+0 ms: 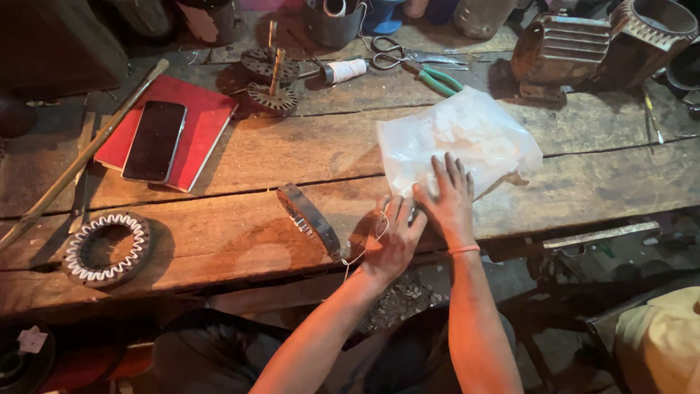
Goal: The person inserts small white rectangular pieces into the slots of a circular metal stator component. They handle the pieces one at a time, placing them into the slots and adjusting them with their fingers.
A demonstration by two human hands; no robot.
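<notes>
Right hand [448, 197] flat, fingers spread, pressing the white plastic bag [459, 138] on the wooden workbench [292, 153]. Left hand [394, 237] loosely curled just beside it, pinching white string [362, 252], near a metal stator piece [310, 219].

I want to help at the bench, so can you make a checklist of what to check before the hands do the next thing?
1. Right hand flat on the white plastic sheet: ok.
2. Left hand has the thin white string in its grip: ok.
3. Metal ring piece stands tilted on edge beside the left hand: not ok.
4. Phone lies flat on the red notebook, away from the hands: ok.
5. What lies under the hands: cannot tell.
</notes>
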